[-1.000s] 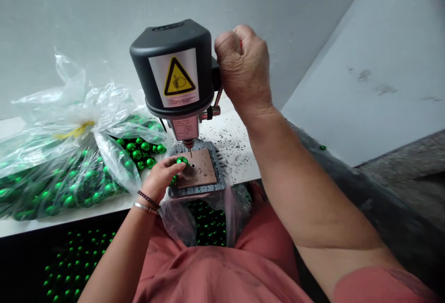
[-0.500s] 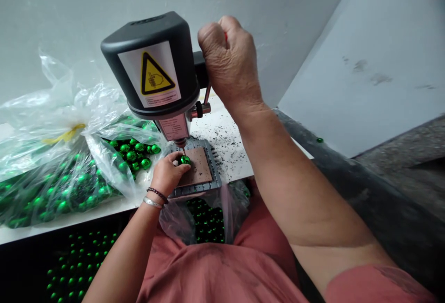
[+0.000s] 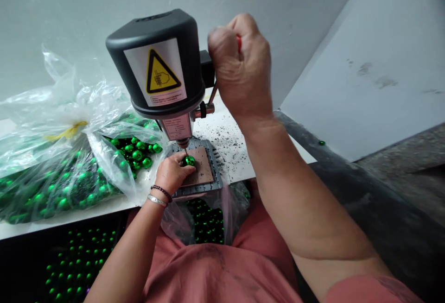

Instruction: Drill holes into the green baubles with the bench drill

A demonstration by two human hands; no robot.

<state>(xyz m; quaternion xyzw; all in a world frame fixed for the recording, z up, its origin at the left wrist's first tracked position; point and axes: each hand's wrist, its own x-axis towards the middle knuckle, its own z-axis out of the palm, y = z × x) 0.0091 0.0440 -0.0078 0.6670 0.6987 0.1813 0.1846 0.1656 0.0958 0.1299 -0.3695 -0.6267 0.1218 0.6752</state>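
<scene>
A black bench drill press with a yellow warning label stands in front of me. My left hand pinches a shiny green ball between thumb and fingers on the brown board over the drill's base. The thin drill bit comes down right at the ball's top; whether it is inside the ball I cannot tell. High on the right, my right hand is wrapped round the red-ended feed lever, whose metal rod runs down to the press.
A clear plastic bag tied with yellow spills green balls on the white table at left. Dark shavings lie right of the base. Below, more green balls fill an open bag at my lap. One ball lies farther right.
My right hand has shifted slightly to the right with the lever. The left hand still pinches the ball under the bit, and the whole view has moved a little.
</scene>
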